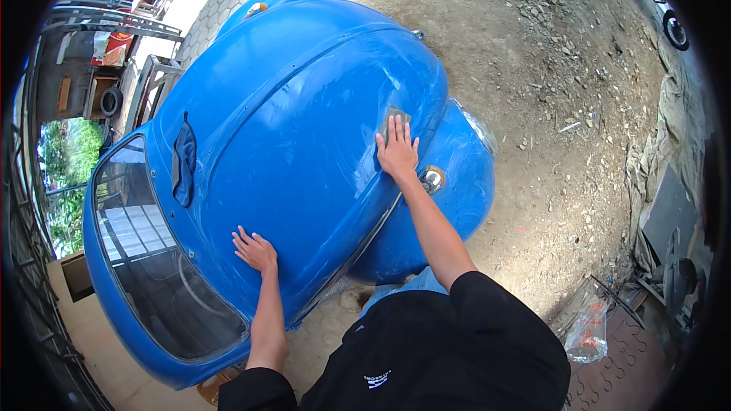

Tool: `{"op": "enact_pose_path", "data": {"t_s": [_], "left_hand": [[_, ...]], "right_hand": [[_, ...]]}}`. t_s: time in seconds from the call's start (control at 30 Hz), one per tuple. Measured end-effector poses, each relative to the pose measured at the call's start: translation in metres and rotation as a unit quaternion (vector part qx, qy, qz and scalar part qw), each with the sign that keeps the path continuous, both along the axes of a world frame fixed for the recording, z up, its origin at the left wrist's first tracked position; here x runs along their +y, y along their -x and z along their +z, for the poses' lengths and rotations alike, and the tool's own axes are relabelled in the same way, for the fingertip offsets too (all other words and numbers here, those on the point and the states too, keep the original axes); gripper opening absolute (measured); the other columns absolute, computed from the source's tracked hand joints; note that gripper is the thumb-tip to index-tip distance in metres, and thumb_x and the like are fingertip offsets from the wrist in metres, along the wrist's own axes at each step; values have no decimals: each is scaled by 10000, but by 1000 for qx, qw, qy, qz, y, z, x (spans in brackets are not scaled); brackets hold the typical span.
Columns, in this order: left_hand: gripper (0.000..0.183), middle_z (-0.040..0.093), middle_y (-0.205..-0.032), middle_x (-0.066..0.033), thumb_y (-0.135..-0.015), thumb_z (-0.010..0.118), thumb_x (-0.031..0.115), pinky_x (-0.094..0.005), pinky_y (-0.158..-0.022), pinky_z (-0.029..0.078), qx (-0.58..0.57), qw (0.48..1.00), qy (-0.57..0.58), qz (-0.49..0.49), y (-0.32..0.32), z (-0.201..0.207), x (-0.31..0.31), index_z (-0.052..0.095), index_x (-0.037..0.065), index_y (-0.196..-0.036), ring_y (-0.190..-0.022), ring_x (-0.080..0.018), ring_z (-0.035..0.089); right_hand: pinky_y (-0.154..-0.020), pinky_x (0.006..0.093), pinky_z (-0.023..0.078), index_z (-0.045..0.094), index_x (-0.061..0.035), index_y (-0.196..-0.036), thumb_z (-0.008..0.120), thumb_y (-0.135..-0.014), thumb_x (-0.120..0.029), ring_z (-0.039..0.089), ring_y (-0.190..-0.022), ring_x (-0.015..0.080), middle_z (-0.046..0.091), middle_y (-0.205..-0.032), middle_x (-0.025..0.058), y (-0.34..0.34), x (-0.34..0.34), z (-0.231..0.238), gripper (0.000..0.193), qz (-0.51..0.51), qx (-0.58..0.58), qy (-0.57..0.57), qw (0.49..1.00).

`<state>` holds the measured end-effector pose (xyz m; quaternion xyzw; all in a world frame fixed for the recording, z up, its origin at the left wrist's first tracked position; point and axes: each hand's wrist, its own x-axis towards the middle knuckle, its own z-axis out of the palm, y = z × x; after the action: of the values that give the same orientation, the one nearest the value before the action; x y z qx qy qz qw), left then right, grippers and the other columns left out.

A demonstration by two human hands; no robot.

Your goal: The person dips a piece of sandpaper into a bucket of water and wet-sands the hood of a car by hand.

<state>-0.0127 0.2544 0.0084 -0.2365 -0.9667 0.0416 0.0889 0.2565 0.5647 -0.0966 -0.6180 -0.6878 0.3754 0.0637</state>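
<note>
The blue bonnet (304,129) of a rounded car lies under both my hands. My right hand (397,151) rests near the bonnet's right edge, fingers stretched and slightly apart, pressing flat on a small grey-brown sheet (404,116) that looks like sandpaper. Pale smears mark the paint around it. Lower on the bonnet, towards the windscreen (160,251), my left hand (256,251) is open with fingers spread, touching or just above the paint; nothing shows in it. A dark blue strip of cloth (183,164) lies close to the windscreen's base.
Beside my right forearm sits a round lamp (433,179) on the blue fender (464,198). Stony dirt ground (548,129) stretches to the right. A clear plastic bag (588,335) lies at lower right. Metal frames (156,80) and a tyre (111,101) stand at left.
</note>
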Motion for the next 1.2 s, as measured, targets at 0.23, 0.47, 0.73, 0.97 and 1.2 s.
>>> {"op": "enact_pose_path", "data": {"t_s": [0.23, 0.47, 0.73, 0.97, 1.2], "left_hand": [[548, 287, -1608, -86, -979, 457, 242, -562, -1201, 147, -115, 952, -46, -280, -103, -26, 124, 376, 225, -1520, -1491, -321, 232], [546, 235, -1636, -39, -985, 410, 295, -585, -1201, 87, -54, 973, 37, -220, -110, -36, 132, 358, 321, -1528, -1512, -304, 179], [541, 264, -1625, -50, -958, 418, 305, -574, -1205, 99, -54, 973, 32, -222, -122, -38, 138, 417, 319, -1499, -1501, -307, 217], [556, 268, -1622, -70, -947, 434, 299, -570, -1205, 93, -50, 973, 38, -223, -114, -34, 129, 416, 282, -1502, -1505, -313, 199], [551, 270, -1621, -83, -958, 407, 306, -580, -1199, 92, -44, 974, 52, -217, -114, -34, 123, 414, 261, -1507, -1501, -333, 210]], "right_hand": [[-1209, 556, 129, 128, -226, -1597, 306, -1017, -539, 121, -1525, 291, 86, -1668, 42, -2, 60, -7, 683, 19, -7, 50, 999], [-1172, 630, 166, 335, -281, -1539, 418, -1013, -458, 257, -1484, 300, 268, -1619, 53, -23, -62, 33, 561, 181, 83, -13, 980], [-1209, 484, 186, 266, -24, -1540, 370, -1028, -457, 203, -1497, 332, 204, -1621, 180, -5, 102, -45, 679, -78, 64, -74, 992], [-1204, 537, 146, 224, -46, -1560, 402, -1019, -437, 190, -1505, 322, 202, -1629, 156, 26, 6, -6, 691, 3, 59, -103, 993], [-1186, 578, 152, 272, -79, -1557, 416, -1013, -463, 229, -1500, 285, 232, -1626, 127, 45, -48, 22, 682, 163, 137, -155, 965]]}}
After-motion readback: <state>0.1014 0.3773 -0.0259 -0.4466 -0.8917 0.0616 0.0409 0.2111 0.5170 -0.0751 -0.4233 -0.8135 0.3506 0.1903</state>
